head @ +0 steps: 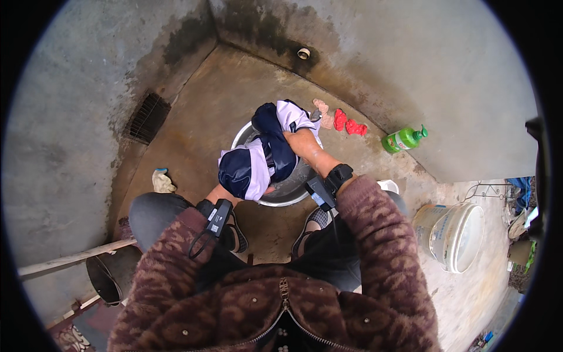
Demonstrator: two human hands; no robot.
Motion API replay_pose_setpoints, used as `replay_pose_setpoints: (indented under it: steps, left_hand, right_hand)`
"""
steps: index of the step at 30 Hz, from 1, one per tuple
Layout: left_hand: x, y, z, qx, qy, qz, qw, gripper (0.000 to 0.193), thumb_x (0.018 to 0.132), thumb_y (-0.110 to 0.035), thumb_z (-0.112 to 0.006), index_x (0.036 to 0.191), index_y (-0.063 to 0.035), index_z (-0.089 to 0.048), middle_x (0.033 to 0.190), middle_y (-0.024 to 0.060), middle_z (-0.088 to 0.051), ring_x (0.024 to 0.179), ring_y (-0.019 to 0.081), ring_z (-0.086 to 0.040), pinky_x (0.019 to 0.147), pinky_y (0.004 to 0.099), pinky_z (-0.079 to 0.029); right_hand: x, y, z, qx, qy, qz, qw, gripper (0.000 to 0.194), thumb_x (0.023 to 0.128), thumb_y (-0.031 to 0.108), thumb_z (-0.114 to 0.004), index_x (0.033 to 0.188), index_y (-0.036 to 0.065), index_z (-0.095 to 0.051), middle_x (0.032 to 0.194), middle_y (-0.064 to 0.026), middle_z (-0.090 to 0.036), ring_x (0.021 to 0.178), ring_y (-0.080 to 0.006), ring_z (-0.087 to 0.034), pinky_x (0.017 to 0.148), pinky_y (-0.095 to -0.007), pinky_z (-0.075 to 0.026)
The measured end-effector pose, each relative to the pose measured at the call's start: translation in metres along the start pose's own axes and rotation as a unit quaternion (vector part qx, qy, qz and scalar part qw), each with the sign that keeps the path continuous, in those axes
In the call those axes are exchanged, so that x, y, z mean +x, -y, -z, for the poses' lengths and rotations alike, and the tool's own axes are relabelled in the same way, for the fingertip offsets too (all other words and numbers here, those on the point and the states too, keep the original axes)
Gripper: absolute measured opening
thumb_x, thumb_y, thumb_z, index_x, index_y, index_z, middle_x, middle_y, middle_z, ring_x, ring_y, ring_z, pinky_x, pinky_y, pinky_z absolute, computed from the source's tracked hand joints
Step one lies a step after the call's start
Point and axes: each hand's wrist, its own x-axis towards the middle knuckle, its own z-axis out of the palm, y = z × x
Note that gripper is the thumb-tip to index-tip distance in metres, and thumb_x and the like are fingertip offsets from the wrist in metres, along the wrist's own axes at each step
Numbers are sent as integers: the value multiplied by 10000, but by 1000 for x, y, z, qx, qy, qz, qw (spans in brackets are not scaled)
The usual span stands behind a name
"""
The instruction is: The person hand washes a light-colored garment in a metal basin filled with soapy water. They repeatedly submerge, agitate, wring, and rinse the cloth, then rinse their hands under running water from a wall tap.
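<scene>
A navy and pale lilac garment [272, 149], wet and bunched, is held above a round metal basin [286, 200] on the concrete floor. My right hand [300, 143] grips its upper part near the basin's far right side. My left hand [231, 193] is under the lower left bundle, mostly covered by the cloth, with some fingertips showing beneath it; the cloth rests on it. Sudsy water shows inside the basin. Both wrists wear black straps with small devices.
Beyond the basin lie red cloth pieces [349, 124] and beige ones [324, 115]. A green pump bottle [402, 140] stands by the wall. A white bucket [446, 237] is at right, a pale glove-like cloth [162, 181] at left, near a floor-level drain grate [148, 118].
</scene>
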Motion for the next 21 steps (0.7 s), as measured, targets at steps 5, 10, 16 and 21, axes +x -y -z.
replay_pose_setpoints:
  steps: [5, 10, 16, 21]
  left_hand:
    - [-5, 14, -10, -120, 80, 97, 985, 413, 913, -383, -553, 1151, -48, -515, 937, 160, -619, 729, 270, -634, 627, 364, -555]
    - [-11, 26, -8, -187, 112, 145, 965, 420, 907, -400, -556, 1140, -51, -523, 936, 152, -622, 741, 263, -633, 644, 361, -550]
    - [-12, 34, -10, -238, 144, 195, 940, 430, 900, -420, -559, 1127, -56, -532, 935, 142, -625, 756, 255, -632, 665, 356, -543]
    - [-9, 30, -18, -262, 161, 219, 926, 438, 894, -437, -562, 1116, -60, -540, 934, 134, -628, 768, 248, -630, 682, 353, -537]
  right_hand:
    - [-3, -4, -20, 47, 39, -56, 997, 490, 781, 384, -580, 899, -85, -656, 971, -316, -622, 968, -426, -602, 848, -414, -476]
    - [-9, 3, -11, -28, 23, 3, 999, 459, 753, 344, -613, 888, -93, -654, 969, -319, -622, 963, -418, -611, 841, -414, -477]
    - [0, -17, -16, 149, 57, -84, 984, 450, 758, 286, -617, 946, -122, -640, 992, -275, -654, 954, -347, -645, 809, -367, -482]
    - [6, -29, -23, 199, 45, -119, 972, 414, 794, 222, -631, 1003, -134, -609, 948, -185, -659, 815, -244, -643, 702, -327, -501]
